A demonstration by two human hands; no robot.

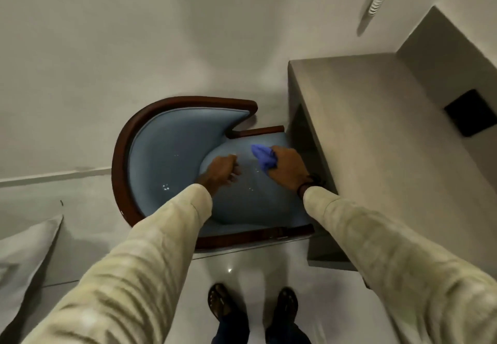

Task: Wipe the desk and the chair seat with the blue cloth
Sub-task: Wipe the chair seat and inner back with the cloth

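- 2 hands work over the chair seat [236,203], a pale blue cushion inside a curved dark wooden frame [121,155], seen from straight above.
- The right hand [289,167] has its fingers closed around the blue cloth [262,156], bunched into a wad that pokes out toward the far side of the seat. Bunching it likely gives a firm pad to press with, instead of a loose sheet that would drag.
- The cloth sits on or just above the far right part of the cushion, near the desk; blur keeps me from telling whether it touches the fabric.
- The left hand [223,170] has its fingers curled in loosely and holds nothing. It hovers over the middle of the seat, probably for balance while the person leans forward, or ready to steady the chair.
- The desk [376,155], a plain grey slab, stands to the right with the chair tucked partly beneath its edge, so both surfaces lie within reach from 1 standing spot. A dark square [469,112] is set in its far side.
- Judging from the hands, the seat is the surface in hand now; nothing shows whether the desk is already wiped.
- Small bright flecks [165,187] glint on the cushion; moisture or reflections, I cannot tell.
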